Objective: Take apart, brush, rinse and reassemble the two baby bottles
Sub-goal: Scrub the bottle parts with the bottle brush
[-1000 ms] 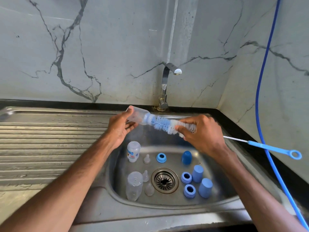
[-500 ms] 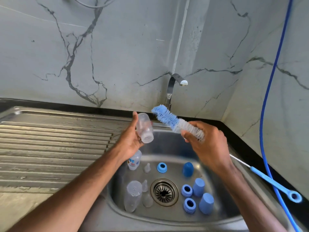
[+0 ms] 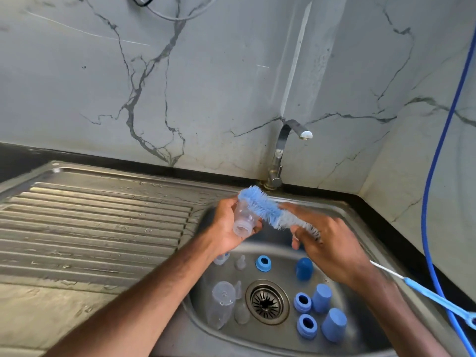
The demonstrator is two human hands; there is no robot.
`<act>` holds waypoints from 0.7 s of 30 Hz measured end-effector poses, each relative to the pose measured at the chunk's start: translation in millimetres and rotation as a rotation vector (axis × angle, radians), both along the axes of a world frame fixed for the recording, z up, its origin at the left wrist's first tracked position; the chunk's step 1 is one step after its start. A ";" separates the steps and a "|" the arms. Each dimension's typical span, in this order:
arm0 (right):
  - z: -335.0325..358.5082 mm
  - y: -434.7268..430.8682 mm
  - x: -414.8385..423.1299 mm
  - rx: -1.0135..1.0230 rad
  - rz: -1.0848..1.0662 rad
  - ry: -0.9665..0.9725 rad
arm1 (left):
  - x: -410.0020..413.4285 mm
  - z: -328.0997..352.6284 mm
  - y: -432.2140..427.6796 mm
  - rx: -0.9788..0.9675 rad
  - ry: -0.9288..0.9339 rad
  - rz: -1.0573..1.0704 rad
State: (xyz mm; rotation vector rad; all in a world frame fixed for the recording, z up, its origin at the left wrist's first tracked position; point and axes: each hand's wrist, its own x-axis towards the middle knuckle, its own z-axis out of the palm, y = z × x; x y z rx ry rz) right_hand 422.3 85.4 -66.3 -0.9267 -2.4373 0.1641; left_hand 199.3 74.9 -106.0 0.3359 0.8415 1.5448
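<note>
A grey-veined marble wall (image 3: 206, 86) backs a steel sink (image 3: 195, 336), with a ribbed drainboard (image 3: 90, 228) on its left and a faucet (image 3: 282, 150) at the rear. Above the basin, the left hand (image 3: 226, 228) curls its fingers round a clear baby bottle (image 3: 243, 220), open neck tilted down toward the camera. The right hand (image 3: 329, 243) clasps the bottle brush (image 3: 265, 210) at the lower end of its bristles. The blue bristle head lies across the bottle's outside, and the handle trails off right. In the basin, a second clear bottle (image 3: 221, 305), clear teats (image 3: 240, 261), blue rings (image 3: 302, 302) and blue caps (image 3: 333, 324) lie around the drain (image 3: 266, 301). A blue hose (image 3: 438, 150) hangs down the right wall.
</note>
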 end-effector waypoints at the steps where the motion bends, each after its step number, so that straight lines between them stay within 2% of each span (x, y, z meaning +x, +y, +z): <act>1: 0.0 -1.5 -0.3 -0.015 0.039 -0.009 | -3.0 -0.5 -0.9 0.006 -0.003 -0.001; 4: -0.2 1.5 0.4 -0.061 0.092 -0.006 | -6.6 -1.1 -2.9 0.029 -0.023 -0.048; 9: -1.4 15.7 7.2 0.073 -0.141 0.046 | 10.5 3.9 -2.1 0.017 -0.044 -0.110; 14: -3.8 3.2 4.6 -0.149 0.202 0.013 | -1.6 -1.9 -4.4 0.061 -0.065 -0.073; 19: -4.1 17.6 5.8 0.009 -0.091 0.068 | 5.0 1.4 0.1 0.015 -0.052 -0.096; 21: -4.5 13.1 6.5 -0.036 0.024 0.068 | 5.2 -0.8 1.6 0.017 -0.013 -0.101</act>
